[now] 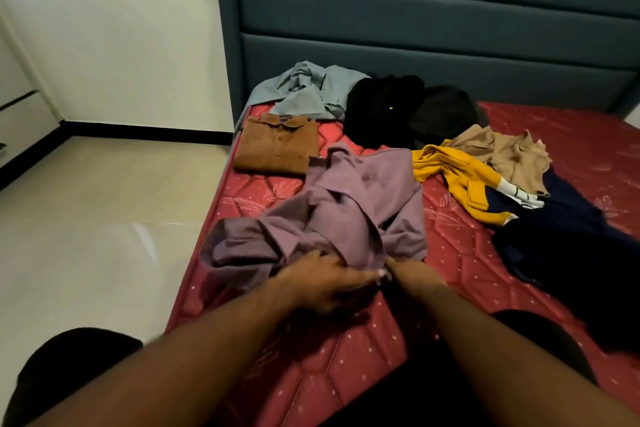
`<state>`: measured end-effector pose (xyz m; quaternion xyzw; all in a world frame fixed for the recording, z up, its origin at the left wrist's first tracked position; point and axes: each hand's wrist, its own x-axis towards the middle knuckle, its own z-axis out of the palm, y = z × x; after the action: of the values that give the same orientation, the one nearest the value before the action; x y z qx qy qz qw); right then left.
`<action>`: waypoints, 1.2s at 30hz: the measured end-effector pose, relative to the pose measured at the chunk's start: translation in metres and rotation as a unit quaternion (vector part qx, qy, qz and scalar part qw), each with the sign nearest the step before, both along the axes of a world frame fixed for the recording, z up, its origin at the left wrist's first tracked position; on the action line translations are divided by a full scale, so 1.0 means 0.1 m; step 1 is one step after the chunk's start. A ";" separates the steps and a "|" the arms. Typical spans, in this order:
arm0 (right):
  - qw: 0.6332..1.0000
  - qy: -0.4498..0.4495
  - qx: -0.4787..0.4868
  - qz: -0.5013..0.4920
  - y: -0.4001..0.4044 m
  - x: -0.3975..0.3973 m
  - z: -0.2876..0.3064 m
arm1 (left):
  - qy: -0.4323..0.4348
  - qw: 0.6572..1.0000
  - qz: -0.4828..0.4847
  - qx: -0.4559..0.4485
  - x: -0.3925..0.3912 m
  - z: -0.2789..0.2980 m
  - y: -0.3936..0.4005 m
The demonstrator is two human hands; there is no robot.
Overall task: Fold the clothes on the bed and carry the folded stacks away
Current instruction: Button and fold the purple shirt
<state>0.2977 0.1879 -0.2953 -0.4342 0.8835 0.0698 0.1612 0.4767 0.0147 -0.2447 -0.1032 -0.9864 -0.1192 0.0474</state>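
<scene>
both hands are on the mauve shirt (349,204), which lies crumpled near my edge of the red mattress (346,357), spread toward the middle of the bed. my left hand (325,284) rests at the shirt's near hem with its fingers reaching rightward over the cloth; whether they pinch a fold or only press on it i cannot tell, since the fingertips are blurred against the fabric. my right hand (412,274) is tucked under or into the same hem just beside the left, its fingers hidden by the cloth, so its grip is unclear too.

one garment looks finished: the brown shirt (277,146) sits folded flat near the left edge. the grey shirt (304,90), the black clothes (384,107), the beige top (509,152), the yellow garment (460,180) and the navy piece (571,246) all lie unfolded farther off, so i judge the task is early.

to do this step well, i think i should first find the hem's two corners, take one in each hand, lift and shake the shirt so its bunched sleeve on the left drops free, then lay it front down and smooth it before folding the sides in. folding over trapped creases would give a lumpy stack. i'd keep it clear of the yellow garment beside it.
</scene>
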 end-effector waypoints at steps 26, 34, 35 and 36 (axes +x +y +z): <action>0.921 0.352 0.156 0.063 -0.81 -0.55 2.03 | -0.197 0.956 0.215 0.032 0.77 -0.89 -0.81; 0.974 0.007 0.049 0.223 -1.74 0.27 0.98 | -0.151 0.931 0.333 0.002 1.01 -0.94 -1.00; 0.975 -0.010 0.073 0.212 -1.77 0.27 0.87 | -0.154 0.926 0.344 0.003 1.05 -0.95 -1.07; 0.971 0.010 0.081 0.226 -1.79 0.26 0.82 | -0.156 0.923 0.351 0.006 1.08 -0.95 -1.11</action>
<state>0.3239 0.0091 -0.2137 -0.6070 0.7557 0.1804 0.1671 0.5843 -0.0962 -0.3400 0.2698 -0.9535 -0.1155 -0.0681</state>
